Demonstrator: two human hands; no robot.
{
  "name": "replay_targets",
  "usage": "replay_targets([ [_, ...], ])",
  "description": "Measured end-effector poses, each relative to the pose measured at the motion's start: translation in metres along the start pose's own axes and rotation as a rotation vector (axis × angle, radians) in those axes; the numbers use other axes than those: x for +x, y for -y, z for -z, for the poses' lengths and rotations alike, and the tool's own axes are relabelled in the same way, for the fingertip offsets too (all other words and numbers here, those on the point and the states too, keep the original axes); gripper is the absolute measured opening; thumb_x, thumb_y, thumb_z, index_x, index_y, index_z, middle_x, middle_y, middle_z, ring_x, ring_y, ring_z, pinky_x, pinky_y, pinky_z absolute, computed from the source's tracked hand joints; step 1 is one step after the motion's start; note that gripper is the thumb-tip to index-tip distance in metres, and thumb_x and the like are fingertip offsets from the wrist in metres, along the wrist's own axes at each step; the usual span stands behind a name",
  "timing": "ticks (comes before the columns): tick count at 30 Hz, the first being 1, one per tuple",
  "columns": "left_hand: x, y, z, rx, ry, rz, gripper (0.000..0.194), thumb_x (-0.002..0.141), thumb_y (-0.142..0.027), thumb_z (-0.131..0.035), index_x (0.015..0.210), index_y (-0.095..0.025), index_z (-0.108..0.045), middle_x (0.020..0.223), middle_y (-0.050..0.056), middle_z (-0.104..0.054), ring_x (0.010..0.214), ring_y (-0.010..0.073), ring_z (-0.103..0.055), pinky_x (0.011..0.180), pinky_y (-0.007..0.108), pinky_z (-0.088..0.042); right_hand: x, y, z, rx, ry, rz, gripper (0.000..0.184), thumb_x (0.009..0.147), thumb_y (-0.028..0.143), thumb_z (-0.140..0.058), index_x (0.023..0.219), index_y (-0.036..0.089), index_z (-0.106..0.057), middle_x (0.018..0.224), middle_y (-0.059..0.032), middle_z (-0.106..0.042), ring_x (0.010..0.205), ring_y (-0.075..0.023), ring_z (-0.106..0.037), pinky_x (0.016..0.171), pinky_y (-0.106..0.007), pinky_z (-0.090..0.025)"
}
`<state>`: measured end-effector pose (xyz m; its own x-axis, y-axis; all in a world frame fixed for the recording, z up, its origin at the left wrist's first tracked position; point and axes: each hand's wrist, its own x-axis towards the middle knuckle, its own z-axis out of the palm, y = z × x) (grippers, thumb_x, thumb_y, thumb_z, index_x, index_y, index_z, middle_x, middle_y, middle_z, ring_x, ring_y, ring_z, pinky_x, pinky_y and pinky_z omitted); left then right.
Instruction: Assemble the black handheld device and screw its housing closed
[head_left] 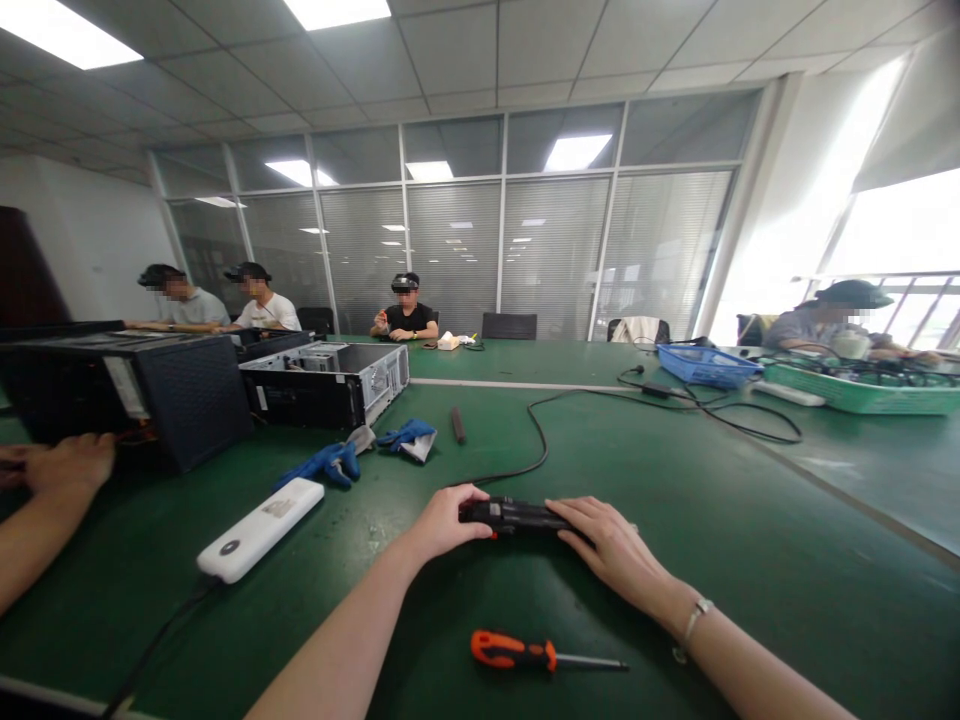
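Both of my hands are on a black oblong device [517,515], held low over the green table; its exact kind I cannot make out. My left hand [450,520] grips its left end between thumb and fingers, with a small bit of red showing just below. Over the right end lie the fingers of my right hand [611,540], its thumb along the near side. A screwdriver [517,652] with an orange and black handle lies nearer me, its shaft pointing right. A black cable [541,440] runs to behind my left hand; whether it joins the device is hidden.
At left are a white power strip [262,528], blue-grey gloves [409,440] and black computer cases [187,400], one with a co-worker's hand [71,465] on it. A dark bar [458,426] lies ahead. Blue [709,366] and green baskets [862,392] stand right. Several people sit around.
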<state>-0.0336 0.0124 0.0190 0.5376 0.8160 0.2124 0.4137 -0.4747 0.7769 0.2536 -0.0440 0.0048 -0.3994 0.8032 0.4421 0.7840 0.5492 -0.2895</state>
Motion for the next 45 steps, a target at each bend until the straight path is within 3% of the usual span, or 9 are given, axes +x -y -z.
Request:
replay_targets([
  [17,-0.004,-0.007,-0.007,0.193,-0.084,0.04,0.042,0.058,-0.022,-0.083,0.095,-0.019,-0.063,0.094,0.003,-0.069,0.086,0.0238,-0.064,0.076,0.03,-0.048,-0.004,0.007,-0.002,-0.006,-0.029,-0.032,0.035,0.089,0.034,-0.056,0.122,0.027,-0.06,0.117,-0.0073,-0.064,0.106,-0.0253,-0.058,0.093,-0.045,-0.047],
  [22,-0.004,-0.006,-0.008,0.194,-0.074,0.013,0.041,0.058,-0.021,-0.082,0.094,-0.02,-0.061,0.092,0.001,-0.067,0.085,0.0224,-0.063,0.074,0.028,-0.047,-0.003,0.032,0.005,0.02,-0.1,-0.005,0.04,0.087,0.038,-0.06,0.124,0.025,-0.059,0.123,-0.0103,-0.059,0.112,-0.0272,-0.053,0.097,-0.045,-0.042],
  [25,-0.005,-0.003,-0.008,0.19,-0.074,0.009,0.043,0.058,-0.021,-0.082,0.096,-0.02,-0.061,0.092,0.001,-0.068,0.085,0.0222,-0.063,0.074,0.028,-0.046,-0.002,0.068,0.01,0.152,0.093,0.033,0.036,0.086,0.042,-0.061,0.118,0.025,-0.063,0.109,-0.0074,-0.064,0.096,-0.0216,-0.06,0.085,-0.033,-0.048],
  [28,-0.005,0.0,-0.009,0.194,-0.083,-0.001,0.044,0.058,-0.02,-0.083,0.097,-0.02,-0.061,0.092,0.001,-0.068,0.084,0.0218,-0.063,0.075,0.027,-0.046,-0.001,0.105,0.007,0.198,0.359,0.089,0.044,0.071,0.048,-0.075,0.108,0.027,-0.067,0.094,-0.0014,-0.066,0.077,-0.0172,-0.062,0.065,-0.024,-0.047],
  [32,-0.004,0.002,-0.009,0.189,-0.082,-0.019,0.044,0.058,-0.021,-0.082,0.097,-0.02,-0.06,0.092,0.001,-0.067,0.083,0.021,-0.062,0.074,0.026,-0.046,0.013,0.135,0.011,0.11,0.443,0.2,0.022,0.073,0.034,-0.074,0.09,0.022,-0.068,0.085,0.0001,-0.066,0.073,-0.0154,-0.061,0.066,-0.023,-0.045],
  [35,-0.004,0.002,-0.01,0.191,-0.095,-0.041,0.036,0.063,-0.021,-0.078,0.094,-0.019,-0.06,0.089,0.0,-0.067,0.081,0.0199,-0.061,0.071,0.025,-0.045,0.031,0.138,0.031,0.178,0.223,0.161,0.012,0.082,0.029,-0.065,0.091,0.021,-0.064,0.079,0.0004,-0.065,0.069,-0.0144,-0.06,0.065,-0.023,-0.047],
  [40,-0.005,-0.001,-0.01,0.211,-0.086,0.012,0.042,0.058,-0.023,-0.081,0.094,-0.02,-0.06,0.09,-0.001,-0.065,0.081,0.0204,-0.06,0.07,0.026,-0.045,0.04,0.115,0.035,0.327,-0.597,0.072,0.038,0.093,0.023,-0.051,0.13,0.021,-0.046,0.099,-0.0061,-0.063,0.077,-0.015,-0.063,0.071,-0.027,-0.053],
  [42,-0.005,-0.002,-0.009,0.204,-0.078,0.018,0.043,0.058,-0.023,-0.082,0.094,-0.021,-0.059,0.091,-0.001,-0.065,0.083,0.0207,-0.06,0.071,0.026,-0.045,0.035,0.105,0.021,0.296,-0.716,0.124,0.046,0.093,0.018,-0.051,0.137,0.023,-0.04,0.108,-0.0084,-0.061,0.088,-0.0173,-0.064,0.077,-0.03,-0.054],
  [45,-0.005,-0.004,-0.009,0.195,-0.083,-0.002,0.041,0.06,-0.023,-0.082,0.094,-0.02,-0.059,0.092,0.0,-0.065,0.083,0.0205,-0.061,0.072,0.026,-0.045,0.027,0.097,0.001,0.229,-0.668,0.245,0.054,0.092,0.013,-0.051,0.142,0.026,-0.035,0.11,-0.009,-0.06,0.098,-0.0197,-0.062,0.082,-0.033,-0.055],
])
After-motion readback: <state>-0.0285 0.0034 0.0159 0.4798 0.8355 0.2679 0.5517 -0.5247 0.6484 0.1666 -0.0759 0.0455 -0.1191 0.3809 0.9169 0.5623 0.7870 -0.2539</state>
